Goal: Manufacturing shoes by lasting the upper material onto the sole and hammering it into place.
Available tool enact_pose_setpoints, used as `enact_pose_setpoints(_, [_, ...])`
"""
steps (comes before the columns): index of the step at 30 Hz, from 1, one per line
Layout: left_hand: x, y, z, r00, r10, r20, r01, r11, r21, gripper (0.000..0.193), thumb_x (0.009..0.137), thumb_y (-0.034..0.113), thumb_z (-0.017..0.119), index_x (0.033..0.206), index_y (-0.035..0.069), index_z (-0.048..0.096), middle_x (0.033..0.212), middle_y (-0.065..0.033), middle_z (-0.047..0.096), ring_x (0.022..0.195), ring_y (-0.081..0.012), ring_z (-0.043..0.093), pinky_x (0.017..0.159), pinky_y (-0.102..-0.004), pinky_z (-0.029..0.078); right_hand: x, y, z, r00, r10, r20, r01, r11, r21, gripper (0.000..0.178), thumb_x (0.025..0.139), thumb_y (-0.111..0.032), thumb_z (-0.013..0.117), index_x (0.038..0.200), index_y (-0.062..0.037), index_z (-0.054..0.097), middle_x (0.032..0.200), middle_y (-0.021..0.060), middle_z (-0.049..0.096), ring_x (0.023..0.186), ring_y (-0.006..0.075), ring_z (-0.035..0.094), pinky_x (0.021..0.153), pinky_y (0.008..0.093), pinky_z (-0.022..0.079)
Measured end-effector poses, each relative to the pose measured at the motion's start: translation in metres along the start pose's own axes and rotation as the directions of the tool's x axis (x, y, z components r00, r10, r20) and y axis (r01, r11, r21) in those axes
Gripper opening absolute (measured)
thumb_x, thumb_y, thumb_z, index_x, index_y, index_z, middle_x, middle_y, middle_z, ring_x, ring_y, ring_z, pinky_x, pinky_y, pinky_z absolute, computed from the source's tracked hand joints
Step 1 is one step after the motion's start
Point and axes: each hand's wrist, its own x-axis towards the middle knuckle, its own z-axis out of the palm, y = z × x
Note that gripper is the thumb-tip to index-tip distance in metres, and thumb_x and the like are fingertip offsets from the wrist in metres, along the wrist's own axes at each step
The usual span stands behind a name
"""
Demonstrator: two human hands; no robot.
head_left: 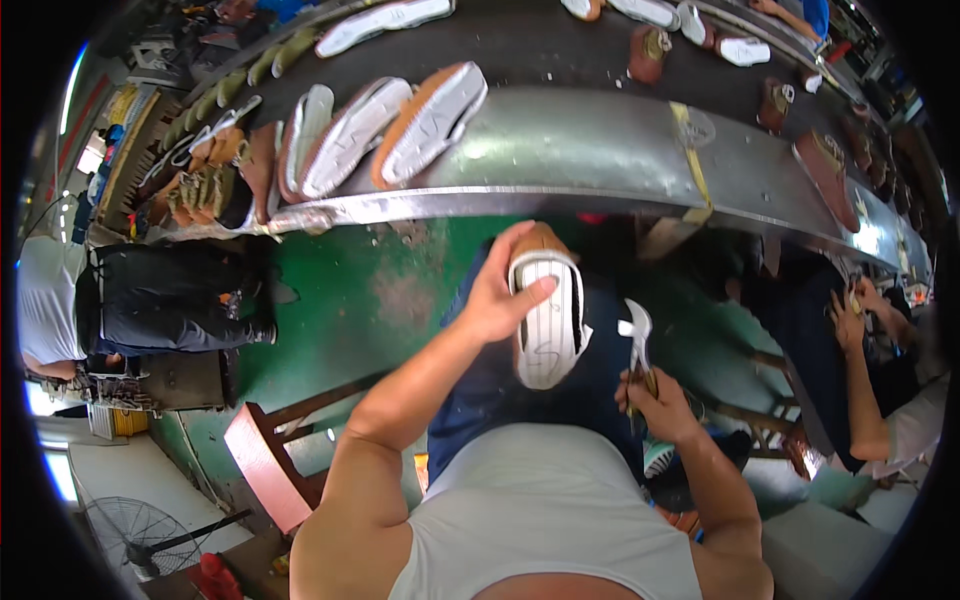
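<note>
Left hand [500, 298] gripping shoe [546, 335] near bench edge [480, 202]; right hand [660, 405] clasping pincers [641, 338], gap between.

- I see the left hand [497, 302] gripping a shoe [545, 350], white sole upward.
- The right hand [660, 403] holds a metal tool [641, 340].
- Other shoes [430, 130] rest on the bench [580, 145].

Left fingers [508, 243] partly behind shoe [547, 335], tool handles [651, 383] part-covered
</note>
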Motion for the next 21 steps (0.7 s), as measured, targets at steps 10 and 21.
enact_pose_setpoints(10, [-0.058, -0.045, 0.000, 0.965, -0.201, 0.166, 0.203, 0.979, 0.005, 0.066, 0.101, 0.022, 0.059, 0.152, 0.017, 0.018, 0.128, -0.0126, 0.055, 0.119, -0.0219, 0.053, 0.104, -0.0375, 0.043, 0.027, -0.007, 0.041, 0.974, -0.020, 0.225, 0.104, 0.924, -0.368, 0.027, 0.098, -0.016, 0.058, 0.120, 0.0005, 0.060, 0.091, 0.0047, 0.066, 0.074, 0.0105, 0.058, 0.069, 0.0294, 0.050])
enact_pose_setpoints(21, [-0.051, -0.061, -0.011, 0.973, -0.190, 0.128, 0.177, 0.978, 0.106, 0.057, 0.104, 0.027, 0.053, 0.151, 0.014, 0.026, 0.134, -0.0138, 0.054, 0.124, -0.0234, 0.051, 0.106, -0.0358, 0.041, 0.060, -0.059, 0.043, 0.942, 0.243, 0.232, -0.098, 0.859, -0.503, 0.024, 0.100, -0.021, 0.055, 0.107, 0.0005, 0.061, 0.087, 0.0084, 0.067, 0.069, 0.0138, 0.062, 0.064, 0.0310, 0.051])
